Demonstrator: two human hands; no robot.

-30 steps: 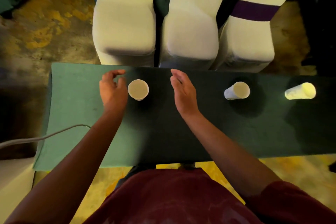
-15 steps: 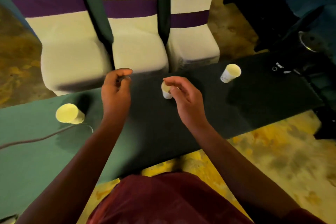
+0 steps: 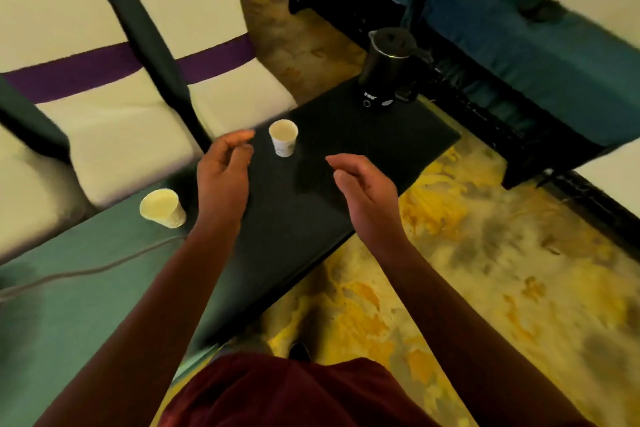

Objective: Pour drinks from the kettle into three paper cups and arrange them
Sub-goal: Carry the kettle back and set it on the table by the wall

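Two white paper cups stand upright on the green-clothed table (image 3: 86,305): one cup (image 3: 283,137) near the far edge, another cup (image 3: 162,208) further left. A black kettle (image 3: 389,68) stands on its base at the table's right end. My left hand (image 3: 223,177) hovers between the two cups, fingers curled and apart, holding nothing. Just right of the nearer-to-kettle cup, my right hand (image 3: 367,198) is open above the table, also holding nothing. A third cup is out of view.
White chairs with purple bands (image 3: 214,55) press against the table's far edge. A grey cable (image 3: 76,270) crosses the cloth at left. A teal-covered table (image 3: 540,55) stands beyond the kettle. Patterned yellow carpet (image 3: 485,270) lies to the right.
The view has swung right, bringing the kettle into sight. Both hands have shifted right along the table past the middle cup, and the leftmost cup has dropped out of view.
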